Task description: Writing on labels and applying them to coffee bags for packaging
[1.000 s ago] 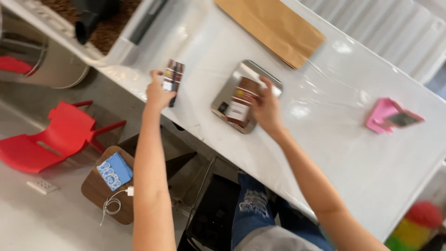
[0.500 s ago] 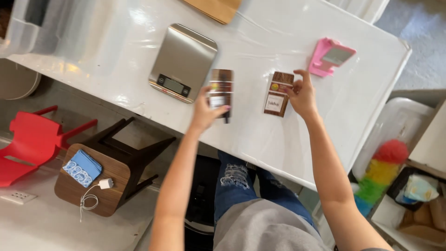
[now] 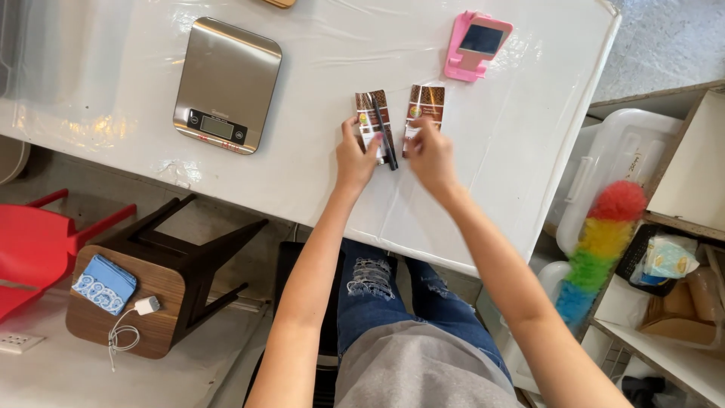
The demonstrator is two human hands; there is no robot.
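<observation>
On the white table: everything sits on a glossy plastic-covered table, seen straight down from the head camera.
Left hand: the left hand is closed on the lower end of a small brown packet, thumb and fingers pinching it flat against the table. A black pen lies along that packet's right edge, right under the fingers, so it looks pinned there too, but I can't tell for sure if the fingers actually grip it.
Right hand: the right hand pinches the bottom of a second brown packet, fingertips on it, palm hovering a bit behind.
Packets: both lie side by side near the middle of the table, long sides almost parallel, a narrow gap between them with the pen in it. Colourful printed fronts face up.
Scale: a flat steel kitchen scale sits well off to the left, display toward the person.
Pink thing: a pink phone stand sits just beyond the right packet, near the far edge.
Off the table: a dark wooden stool lies tipped over on the floor at left with a blue pouch and white charger on it, plus a red chair. A rainbow duster leans by the bins at right.
</observation>
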